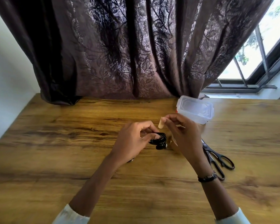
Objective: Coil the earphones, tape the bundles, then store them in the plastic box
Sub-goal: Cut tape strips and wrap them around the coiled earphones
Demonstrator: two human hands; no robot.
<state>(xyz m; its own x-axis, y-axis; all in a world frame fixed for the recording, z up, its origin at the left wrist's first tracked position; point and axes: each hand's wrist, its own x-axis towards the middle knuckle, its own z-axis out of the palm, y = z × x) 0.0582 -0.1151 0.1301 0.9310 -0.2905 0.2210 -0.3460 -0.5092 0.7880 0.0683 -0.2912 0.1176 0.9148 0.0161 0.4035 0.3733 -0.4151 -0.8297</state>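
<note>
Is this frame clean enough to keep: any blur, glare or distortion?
Head view: wide-angle bending at the edges; window blown out at upper right, glare washing the table beside the box; table grain smeared; both hands fairly sharp, the left hand gripping the earphones.

The left hand (132,139) pinches the coiled black earphones (158,140) on the table (55,143). At two o'clock of them, the right hand (183,135) pinches a tape strip (161,124).

earphones (158,139): black, I see a small silver bit
tape piece (161,122): pale beige
plastic box (196,110): clear, I spot red underneath
scissors (217,159): black
table (71,143): brown woodgrain
curtain (128,46): dark brown, leaf pattern
sleeves (71,215): white
bracelet (207,177): black
</note>
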